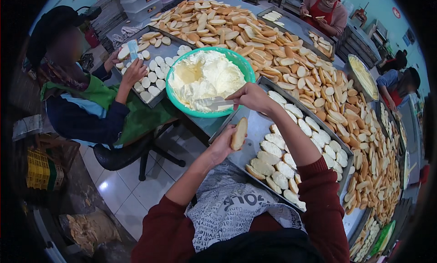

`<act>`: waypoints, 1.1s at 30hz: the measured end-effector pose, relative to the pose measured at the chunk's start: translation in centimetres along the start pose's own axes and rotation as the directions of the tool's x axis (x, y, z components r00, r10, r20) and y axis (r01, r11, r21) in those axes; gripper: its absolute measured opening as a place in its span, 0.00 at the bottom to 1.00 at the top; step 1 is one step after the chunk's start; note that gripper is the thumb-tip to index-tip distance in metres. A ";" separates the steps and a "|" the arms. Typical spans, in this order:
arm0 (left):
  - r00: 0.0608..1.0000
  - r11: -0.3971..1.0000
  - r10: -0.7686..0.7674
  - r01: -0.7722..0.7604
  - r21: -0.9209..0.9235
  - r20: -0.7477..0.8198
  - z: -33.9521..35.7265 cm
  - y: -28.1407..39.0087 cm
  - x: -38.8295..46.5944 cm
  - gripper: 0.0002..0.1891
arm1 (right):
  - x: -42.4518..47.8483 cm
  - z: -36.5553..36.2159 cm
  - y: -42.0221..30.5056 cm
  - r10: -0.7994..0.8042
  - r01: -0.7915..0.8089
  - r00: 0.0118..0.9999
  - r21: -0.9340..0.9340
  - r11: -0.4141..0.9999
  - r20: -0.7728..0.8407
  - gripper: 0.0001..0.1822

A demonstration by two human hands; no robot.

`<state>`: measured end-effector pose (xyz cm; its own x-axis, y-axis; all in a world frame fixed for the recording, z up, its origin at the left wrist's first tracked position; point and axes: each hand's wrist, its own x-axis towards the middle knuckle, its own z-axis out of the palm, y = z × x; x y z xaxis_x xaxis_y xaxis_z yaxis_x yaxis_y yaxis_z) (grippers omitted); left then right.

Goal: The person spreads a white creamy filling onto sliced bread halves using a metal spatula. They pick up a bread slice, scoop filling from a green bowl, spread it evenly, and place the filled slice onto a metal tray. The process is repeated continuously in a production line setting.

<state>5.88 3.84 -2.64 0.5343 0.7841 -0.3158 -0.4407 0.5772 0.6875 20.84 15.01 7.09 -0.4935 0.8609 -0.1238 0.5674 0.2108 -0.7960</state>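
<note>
My left hand [223, 143] holds an oval slice of bread [239, 134] upright, its pale cut face turned towards the bowl side. A spreading spatula [213, 102] is gripped in my right hand [251, 98]; its flat blade lies in pale cream [208, 77] near the front rim of a round green plastic bowl [252, 70]. Beneath my right forearm is a metal tray [254, 121] with many cream-coated bread slices [271, 148] in rows. A large heap of uncoated bread slices [290, 58] covers the table beyond the tray.
At left a co-worker [88, 102] spreads cream above another metal tray [155, 101]. Another person [324, 13] stands across the table, and more people are at far right. A metal bowl of cream [363, 77] sits beyond the bread. A wheeled black chair [119, 157] stands at left.
</note>
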 end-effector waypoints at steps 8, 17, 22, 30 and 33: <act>0.994 0.987 0.091 -0.080 -0.140 0.069 1.1 1.2 -1.6 0.21 | -2.7 -2.0 0.9 0.267 -0.265 0.962 0.460 0.847 0.061 0.18; 0.961 0.918 0.245 -0.187 -0.351 0.129 1.3 1.7 -1.1 0.24 | -13.0 0.9 3.3 0.219 0.067 0.868 0.542 0.838 -0.445 0.17; 0.968 0.906 0.222 -0.161 -0.392 0.116 3.1 2.1 -0.3 0.24 | -17.2 5.8 5.7 0.039 0.255 0.672 0.280 0.925 -0.740 0.15; 0.971 0.903 0.203 -0.136 -0.408 0.125 5.4 1.6 0.8 0.21 | -17.9 8.3 5.3 -0.131 0.272 0.551 0.029 0.962 -0.824 0.24; 0.969 0.898 0.217 -0.151 -0.414 0.118 5.7 1.7 0.9 0.21 | -18.0 8.7 5.5 -0.194 0.257 0.508 -0.068 0.964 -0.839 0.29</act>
<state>9.70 4.23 1.98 0.5073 0.8581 -0.0793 -0.7747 0.4944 0.3942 27.11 -3.32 -0.23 0.1924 0.7847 0.5893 0.4647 0.4561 -0.7590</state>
